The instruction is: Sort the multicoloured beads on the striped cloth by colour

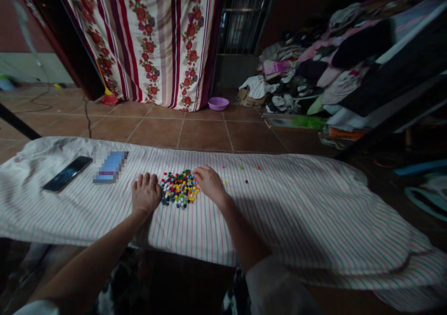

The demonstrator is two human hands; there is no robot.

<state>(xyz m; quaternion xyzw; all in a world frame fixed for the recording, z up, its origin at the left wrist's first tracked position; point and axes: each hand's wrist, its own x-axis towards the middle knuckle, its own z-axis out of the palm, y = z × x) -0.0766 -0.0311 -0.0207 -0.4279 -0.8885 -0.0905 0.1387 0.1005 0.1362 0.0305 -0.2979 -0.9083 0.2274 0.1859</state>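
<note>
A heap of small, bead-like pieces (179, 188) in many colours lies on a striped cloth (279, 203). My left hand (145, 193) rests palm down on the cloth at the heap's left edge, fingers stretched out, holding nothing. At the upper right edge of the heap, my right hand (210, 183) has its thumb and fingers drawn together in a pinch. Whatever sits between those fingertips is too small to make out. To the right of this hand, several single pieces lie apart, among them a dark one (246, 181) and an orange-red one (259, 167).
Left on the cloth are a dark phone (68, 174) and a pixelated blue-screened device (111, 167). Beyond the covered surface, a purple basin (218, 103) stands on the tiled floor by a floral curtain (150, 44). Piled clothes (314, 68) fill the back right.
</note>
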